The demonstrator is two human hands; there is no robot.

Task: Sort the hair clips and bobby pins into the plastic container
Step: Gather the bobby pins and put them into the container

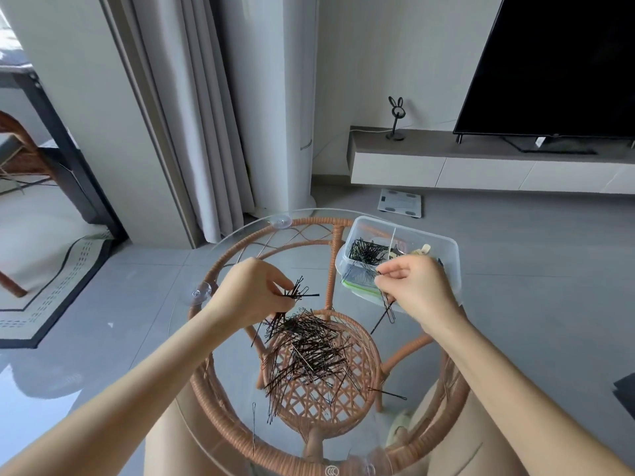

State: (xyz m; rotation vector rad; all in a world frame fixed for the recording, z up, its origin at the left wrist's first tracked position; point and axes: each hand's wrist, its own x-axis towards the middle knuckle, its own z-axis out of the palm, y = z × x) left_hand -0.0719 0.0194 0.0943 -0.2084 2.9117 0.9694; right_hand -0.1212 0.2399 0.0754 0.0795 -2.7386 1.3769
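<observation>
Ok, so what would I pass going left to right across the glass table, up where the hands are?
Suction cup → left hand → bunch of bobby pins it grips → right hand, pinching hanging bobby pins.

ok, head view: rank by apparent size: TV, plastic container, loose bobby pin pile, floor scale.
1. TV, largest by far.
2. bobby pin pile and plastic container: they look about alike, so I am not ranking them.
3. scale, smallest, though it lies farther from the camera.

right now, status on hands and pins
Left hand grips bundle of black bobby pins. Right hand pinches several pins at clear plastic container. Loose pile on glass tabletop.
</observation>
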